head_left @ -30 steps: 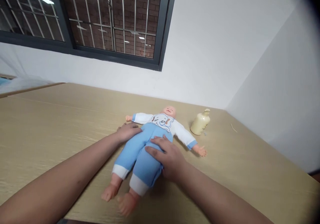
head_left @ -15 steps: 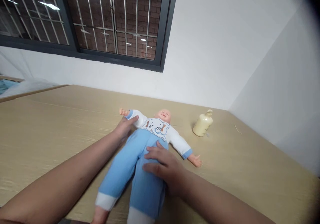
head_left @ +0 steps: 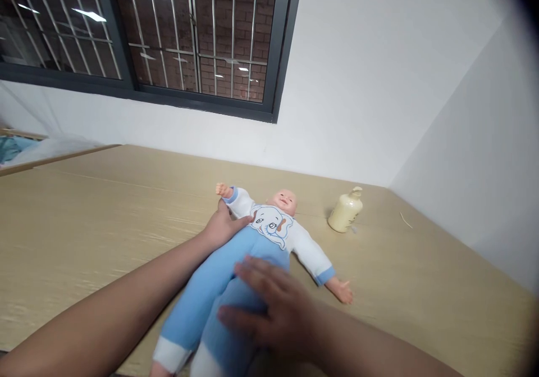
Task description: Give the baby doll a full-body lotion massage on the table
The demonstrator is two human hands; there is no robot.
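Note:
A baby doll (head_left: 236,264) in a white top with an elephant face and blue trousers lies on its back, head away from me, arms spread. My left hand (head_left: 223,225) grips its side under the arm; the thumb rests on the front of the top and the other fingers are partly hidden behind the doll. Over the thigh nearer my right side is my right hand (head_left: 284,309), palm down, fingers apart and a little blurred. Whether it presses on the trousers I cannot tell. The doll's lower legs are cut off by the frame edge.
A cream pump bottle (head_left: 346,211) stands on the tan tabletop (head_left: 105,214), right of the doll's head. Farther right lies a thin pale strip (head_left: 405,219). White walls (head_left: 353,73) and a barred window (head_left: 202,34) rise behind. Blue cloth (head_left: 14,148) shows at far left.
The doll's upper body has shifted slightly right and its legs have swung left. My left thumb has moved onto its chest from the sleeve. My right hand has slid lower along the leg.

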